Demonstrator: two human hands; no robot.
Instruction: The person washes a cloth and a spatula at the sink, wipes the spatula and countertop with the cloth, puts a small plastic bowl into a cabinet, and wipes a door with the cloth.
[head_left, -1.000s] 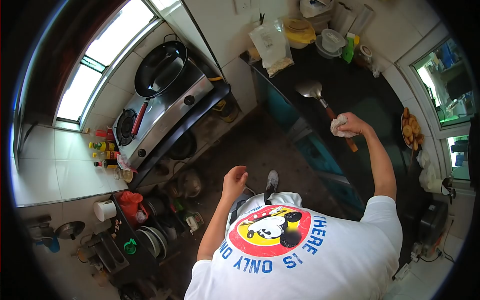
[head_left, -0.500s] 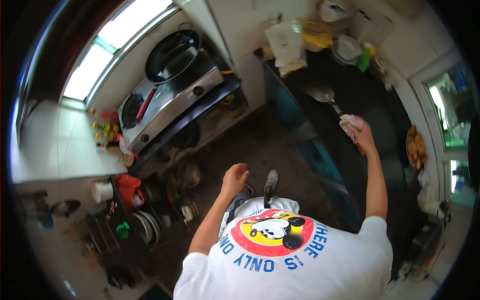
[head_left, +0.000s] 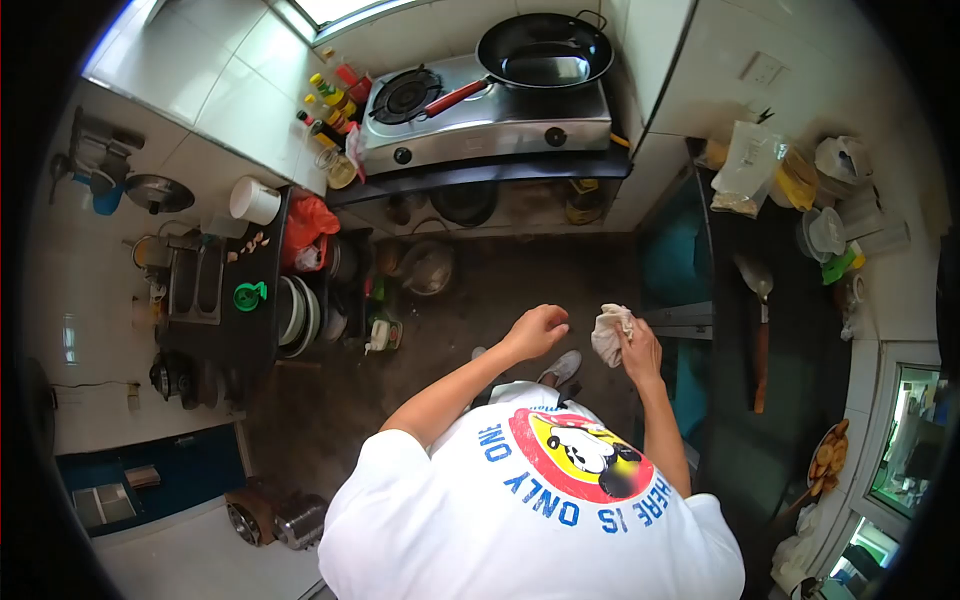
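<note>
Cloth (head_left: 607,338) hangs over the floor (head_left: 535,272), pinched in your right hand (head_left: 641,352). Your left hand (head_left: 537,331) looks empty, loosely curled. This seems a carrying step, calling for a firm grip.

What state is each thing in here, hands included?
Right hand: closed on cloth
Left hand: fingers curled, nothing seen in it
Cloth: crumpled, held clear of the counter
Spatula: lying on the counter, not held
Wok: uncovered, on the stove
Left burner: bare, no flame visible
Food: uncovered
</note>
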